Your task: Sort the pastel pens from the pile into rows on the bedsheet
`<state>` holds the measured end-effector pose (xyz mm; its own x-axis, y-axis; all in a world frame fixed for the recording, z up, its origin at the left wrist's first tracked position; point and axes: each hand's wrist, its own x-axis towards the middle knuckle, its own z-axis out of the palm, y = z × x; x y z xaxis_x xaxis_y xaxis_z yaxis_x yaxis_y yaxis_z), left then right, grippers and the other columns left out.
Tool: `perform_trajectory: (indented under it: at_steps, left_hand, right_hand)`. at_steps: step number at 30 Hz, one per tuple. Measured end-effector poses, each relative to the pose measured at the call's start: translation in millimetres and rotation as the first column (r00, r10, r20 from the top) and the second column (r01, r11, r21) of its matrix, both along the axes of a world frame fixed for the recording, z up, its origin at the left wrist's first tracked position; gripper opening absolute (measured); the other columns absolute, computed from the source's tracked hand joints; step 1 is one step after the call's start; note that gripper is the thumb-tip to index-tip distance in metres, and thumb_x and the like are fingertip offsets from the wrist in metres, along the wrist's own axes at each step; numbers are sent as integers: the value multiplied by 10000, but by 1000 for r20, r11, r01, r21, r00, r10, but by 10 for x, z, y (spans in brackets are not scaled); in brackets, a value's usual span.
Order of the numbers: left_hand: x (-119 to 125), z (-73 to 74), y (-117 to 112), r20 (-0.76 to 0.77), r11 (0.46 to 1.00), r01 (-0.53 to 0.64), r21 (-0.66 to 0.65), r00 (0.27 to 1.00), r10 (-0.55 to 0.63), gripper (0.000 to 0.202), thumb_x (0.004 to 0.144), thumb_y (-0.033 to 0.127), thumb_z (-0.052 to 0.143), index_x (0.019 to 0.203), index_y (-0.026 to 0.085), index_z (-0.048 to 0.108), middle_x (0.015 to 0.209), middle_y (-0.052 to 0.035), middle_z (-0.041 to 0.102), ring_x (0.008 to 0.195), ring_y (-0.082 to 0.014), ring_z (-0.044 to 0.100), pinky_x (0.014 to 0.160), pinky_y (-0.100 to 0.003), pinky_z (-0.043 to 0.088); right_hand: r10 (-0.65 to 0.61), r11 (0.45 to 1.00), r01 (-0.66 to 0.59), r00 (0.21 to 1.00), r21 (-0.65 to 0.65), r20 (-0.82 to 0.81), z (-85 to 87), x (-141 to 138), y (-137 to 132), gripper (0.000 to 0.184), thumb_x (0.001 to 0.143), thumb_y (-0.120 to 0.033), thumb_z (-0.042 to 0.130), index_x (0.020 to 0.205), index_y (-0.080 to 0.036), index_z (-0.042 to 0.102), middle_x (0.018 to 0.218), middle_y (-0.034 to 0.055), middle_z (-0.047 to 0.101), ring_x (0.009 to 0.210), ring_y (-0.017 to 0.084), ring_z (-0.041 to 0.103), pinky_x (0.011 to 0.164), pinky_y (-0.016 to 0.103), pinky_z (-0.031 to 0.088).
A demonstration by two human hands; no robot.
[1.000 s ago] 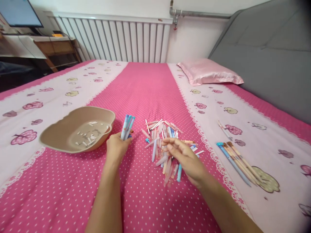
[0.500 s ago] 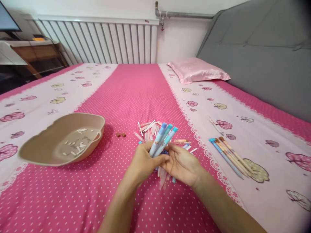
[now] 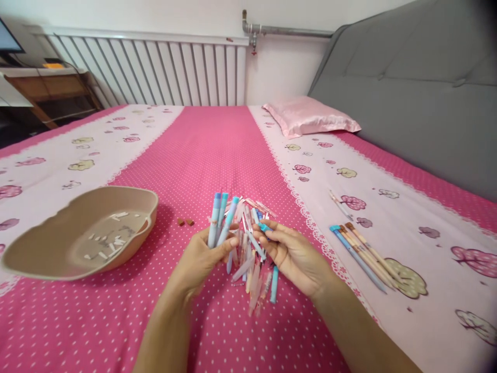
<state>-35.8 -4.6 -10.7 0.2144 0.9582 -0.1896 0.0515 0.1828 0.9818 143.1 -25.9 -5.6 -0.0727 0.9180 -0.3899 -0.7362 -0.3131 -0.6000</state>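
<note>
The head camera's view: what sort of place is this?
Most likely a bedroom: a pink polka-dotted cover is spread over what looks like a bed, a satiny pink pillow lies on it, and a padded grey headboard stands along one side.

Toward seven o'clock, a bare left hand (image 3: 199,259) and slim left forearm (image 3: 167,321); toward five, a bare right hand (image 3: 297,259) and right forearm (image 3: 359,324) (likewise slim).

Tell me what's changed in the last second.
Your left hand moved right, from beside the basin to the pile, leaving two brown bits in full view. Your right hand now holds a small blue piece. The left hand still grips three blue pens; the basin and the pens lying at right stayed put.
</note>
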Motion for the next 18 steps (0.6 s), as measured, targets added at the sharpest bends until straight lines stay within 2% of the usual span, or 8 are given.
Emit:
perform_trajectory:
  at_steps: [4,10,18]
  left_hand:
    - [42,-52,-24,28,995,97,11,995,-97,426,687,509,726,822,136,572,567,56,460,488,-56,359,456,-192,266]
    - [62,-23,-58,37,971,237,12,971,-237,445,719,565,668,809,159,509,538,57,459,477,-68,364,457,-204,256]
    - [44,-14,-10,3,978,202,48,979,-202,413,710,524,689,712,166,482,538,58,454,471,-62,351,459,-210,250]
  right_hand:
    - [5,1000,-6,1000,27,16,17,41,21,137,776,1,571,816,-85,670,863,97,704,664,90,660,576,126,533]
    - [-35,997,33,999,74,20,34,78,35,119,722,-6,640,796,-94,672,741,40,663,621,79,617,488,111,477]
    - [-65,994,59,996,88,69,68,160,45,143,668,-26,702,787,-105,698,753,17,615,659,63,583,513,96,462]
